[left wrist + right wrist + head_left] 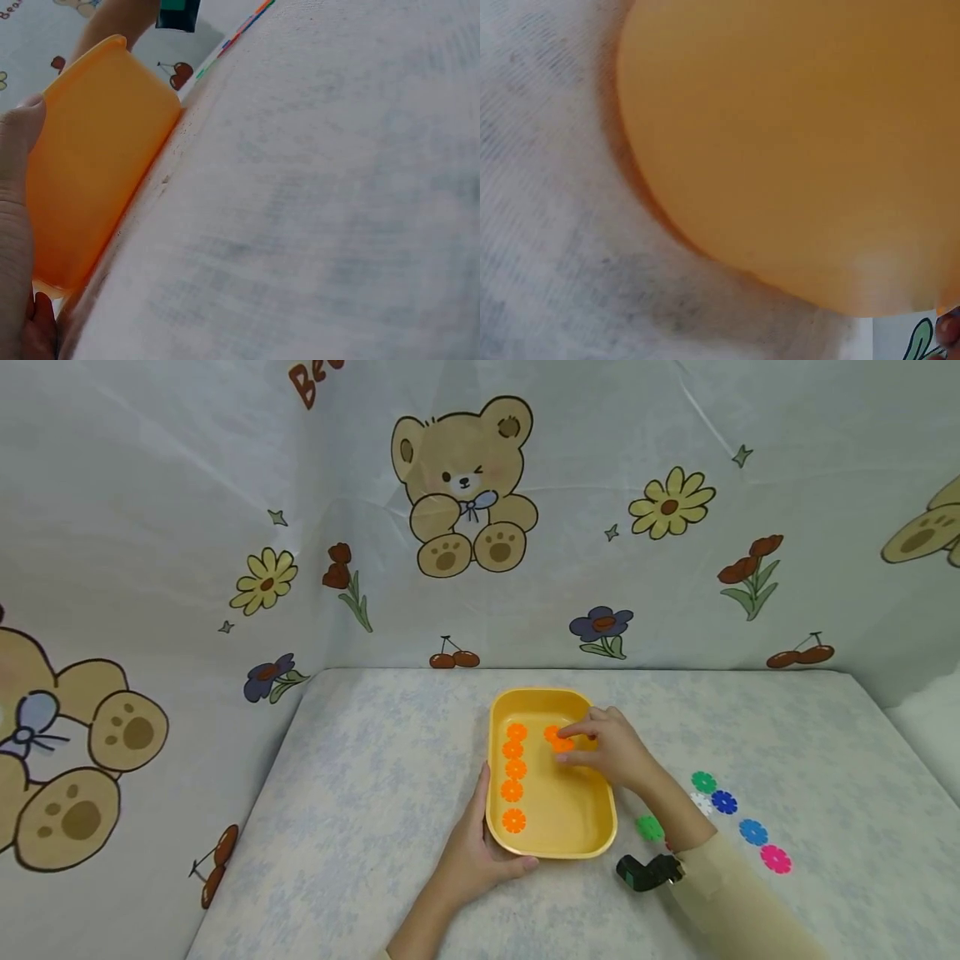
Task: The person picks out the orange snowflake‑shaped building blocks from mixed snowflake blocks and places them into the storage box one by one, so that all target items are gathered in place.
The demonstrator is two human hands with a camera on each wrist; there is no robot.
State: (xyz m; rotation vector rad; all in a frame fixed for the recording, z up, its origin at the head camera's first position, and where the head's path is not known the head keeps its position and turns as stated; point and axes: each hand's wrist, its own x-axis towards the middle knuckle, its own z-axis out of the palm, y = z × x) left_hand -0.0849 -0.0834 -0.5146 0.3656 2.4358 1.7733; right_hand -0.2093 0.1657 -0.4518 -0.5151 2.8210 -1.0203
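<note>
On a mottled blue-white tabletop (360, 793) stands a smooth, round-cornered yellow plastic tray (564, 810). The left hand (472, 856) grips its near-left corner. Inside, the right hand's (611, 747) thumb and forefinger stand parted around an orange notched disc (564, 746); whether they pinch it, I cannot tell. Five orange discs (515, 769) form a left column; a right one seems barely begun. Multicoloured discs (753, 832) remain outside.

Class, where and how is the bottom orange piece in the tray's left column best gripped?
Probably by opposite petals of the orange piece, coming from above and slightly right: in the head view it lies flat, and the yellow tray leaves more room on its right than its left.
</note>
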